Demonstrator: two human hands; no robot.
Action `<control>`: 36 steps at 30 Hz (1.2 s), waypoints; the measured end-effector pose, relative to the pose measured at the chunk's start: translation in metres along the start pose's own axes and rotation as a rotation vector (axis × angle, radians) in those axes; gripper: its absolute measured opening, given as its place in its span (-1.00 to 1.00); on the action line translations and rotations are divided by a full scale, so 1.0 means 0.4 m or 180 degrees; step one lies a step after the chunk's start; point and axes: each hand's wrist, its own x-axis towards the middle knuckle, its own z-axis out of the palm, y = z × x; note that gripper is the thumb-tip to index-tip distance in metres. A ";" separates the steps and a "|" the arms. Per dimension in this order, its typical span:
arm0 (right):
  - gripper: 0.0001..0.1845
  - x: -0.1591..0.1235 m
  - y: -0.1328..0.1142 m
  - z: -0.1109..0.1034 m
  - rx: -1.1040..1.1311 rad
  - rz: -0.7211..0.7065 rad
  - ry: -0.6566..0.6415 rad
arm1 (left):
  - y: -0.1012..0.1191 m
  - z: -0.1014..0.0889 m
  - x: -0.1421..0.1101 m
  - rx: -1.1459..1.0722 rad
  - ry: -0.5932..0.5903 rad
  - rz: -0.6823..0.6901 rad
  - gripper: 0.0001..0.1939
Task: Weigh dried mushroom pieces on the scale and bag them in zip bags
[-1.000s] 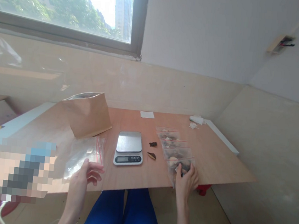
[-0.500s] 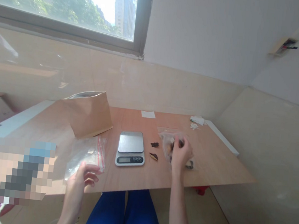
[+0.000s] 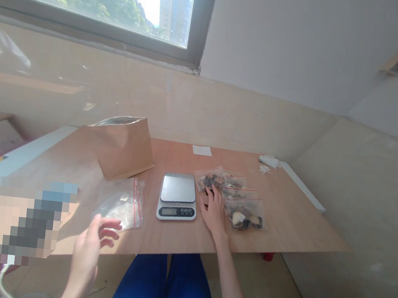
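My right hand (image 3: 214, 211) reaches over the table just right of the kitchen scale (image 3: 176, 208), fingers stretched out and slightly apart. Its fingertips lie at the near edge of a clear zip bag (image 3: 208, 181) with dark dried pieces in it. Small loose dark pieces by the scale are mostly hidden by the hand. Beside its wrist is another zip bag (image 3: 249, 216) of dark and pale pieces, with more filled bags (image 3: 238, 184) behind. My left hand (image 3: 95, 237) hovers at the front edge, fingers apart and holding nothing, near flat, clear zip bags (image 3: 117, 197).
A brown paper pouch (image 3: 124, 146) stands with its top open behind the clear bags. A white paper (image 3: 202, 150) and small white items (image 3: 268, 162) lie at the back. A blurred-out object with a white cable (image 3: 2, 280) is at the left front.
My right hand has moved left from the filled bags to the area beside the scale, and its fingers have straightened. My left hand has drawn slightly left. The view has shifted a little.
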 end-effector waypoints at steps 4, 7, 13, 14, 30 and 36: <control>-0.52 -0.039 0.011 -0.003 -0.0379 -0.0005 -0.0344 | -0.009 0.029 -0.005 0.0002 -0.0085 0.0031 -0.55; -0.58 -0.037 -0.002 -0.010 -0.0599 0.0041 -0.0366 | -0.009 0.047 -0.015 0.0072 -0.0292 0.0152 -0.53; -0.69 -0.053 -0.010 -0.013 -0.0781 -0.0048 -0.0341 | -0.014 0.023 -0.009 0.0767 0.0083 0.0451 -0.48; -0.67 -0.055 -0.008 -0.014 -0.0686 -0.0075 -0.0342 | -0.017 0.014 -0.005 0.0830 0.0170 0.0477 -0.47; -0.60 0.139 -0.191 0.029 0.0371 -0.0437 -0.0623 | -0.032 -0.048 -0.006 0.0458 0.0398 0.0686 -0.47; -0.63 -0.088 -0.108 -0.044 0.0970 0.0244 0.0308 | 0.049 -0.003 0.045 0.1016 0.0945 0.1818 -0.55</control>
